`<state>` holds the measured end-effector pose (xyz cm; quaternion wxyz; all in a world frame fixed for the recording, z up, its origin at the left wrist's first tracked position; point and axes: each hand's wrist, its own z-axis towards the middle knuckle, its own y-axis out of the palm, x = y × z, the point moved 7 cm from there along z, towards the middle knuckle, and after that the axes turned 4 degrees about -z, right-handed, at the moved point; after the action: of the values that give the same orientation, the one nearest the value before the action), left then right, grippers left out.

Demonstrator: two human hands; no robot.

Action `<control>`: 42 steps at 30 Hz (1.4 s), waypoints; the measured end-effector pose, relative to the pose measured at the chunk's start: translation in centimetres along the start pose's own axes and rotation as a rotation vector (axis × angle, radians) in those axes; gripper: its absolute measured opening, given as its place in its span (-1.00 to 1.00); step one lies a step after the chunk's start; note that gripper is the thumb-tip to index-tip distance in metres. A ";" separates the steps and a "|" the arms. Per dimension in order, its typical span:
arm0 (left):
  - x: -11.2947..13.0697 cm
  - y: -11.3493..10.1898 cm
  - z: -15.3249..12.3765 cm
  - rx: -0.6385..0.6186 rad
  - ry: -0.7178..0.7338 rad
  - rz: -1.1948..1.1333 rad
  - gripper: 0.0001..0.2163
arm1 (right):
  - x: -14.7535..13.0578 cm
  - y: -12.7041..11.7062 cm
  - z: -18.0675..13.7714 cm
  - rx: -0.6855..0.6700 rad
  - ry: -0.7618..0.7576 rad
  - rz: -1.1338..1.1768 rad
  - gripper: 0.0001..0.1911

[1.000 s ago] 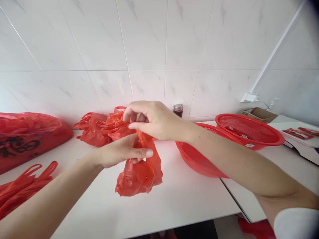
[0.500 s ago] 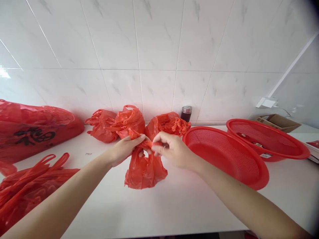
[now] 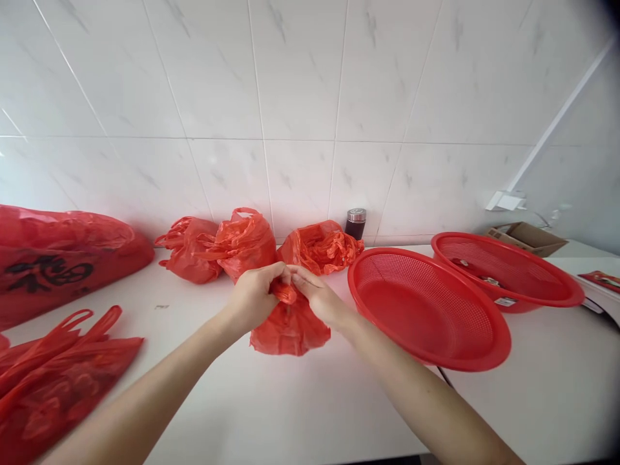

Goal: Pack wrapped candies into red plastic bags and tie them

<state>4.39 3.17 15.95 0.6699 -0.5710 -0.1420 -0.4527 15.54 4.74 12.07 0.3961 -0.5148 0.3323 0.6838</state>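
A small red plastic bag (image 3: 290, 332) hangs below both hands, its body spread just over the white table. My left hand (image 3: 256, 294) is closed round the bunched upper part of the bag, fingers curled over it. Against it from the other side presses my right hand (image 3: 317, 298), closed on the bag's gathered plastic, with its fingertips partly hidden. The two hands meet at the top of the bag. Behind them stand filled red plastic bags (image 3: 247, 239) by the wall, and a crumpled open red bag (image 3: 322, 247) sits beside those.
A red perforated basin (image 3: 426, 310) lies to the right, with a second basin (image 3: 513, 268) behind it holding small items. A dark lidded flask (image 3: 356, 224) and a cardboard box (image 3: 527, 237) stand near the wall. Large red bags (image 3: 62, 265) lie left.
My hands have come together at the bag's top; the right hand, earlier pinching a strand apart at the right, is now against the left. The view has shifted slightly.
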 end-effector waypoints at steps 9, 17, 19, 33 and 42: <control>-1.4 0.1 0.3 -0.018 -0.031 -0.267 -0.86 | 1.6 1.0 -2.6 -0.120 0.287 0.302 -0.75; -8.7 -3.6 -0.5 -0.034 -0.218 -0.399 -0.74 | 2.0 0.4 -6.7 0.030 0.141 -0.045 -0.62; -11.4 -5.8 -1.1 0.096 -0.248 -0.421 -0.69 | 2.6 0.2 -8.2 -0.004 0.161 -0.059 -0.61; -7.2 1.0 0.1 0.148 -0.307 -0.722 -0.57 | 8.4 -2.4 -6.6 0.380 0.230 -0.099 -0.59; -7.5 3.9 0.9 0.166 -0.143 -0.360 -0.67 | 11.1 -2.3 -5.0 0.296 0.169 -0.361 -0.77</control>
<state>3.55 7.07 8.41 0.6114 -0.5098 -0.3256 -0.5102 18.05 3.76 -0.02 0.5539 -0.5575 0.3635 0.5002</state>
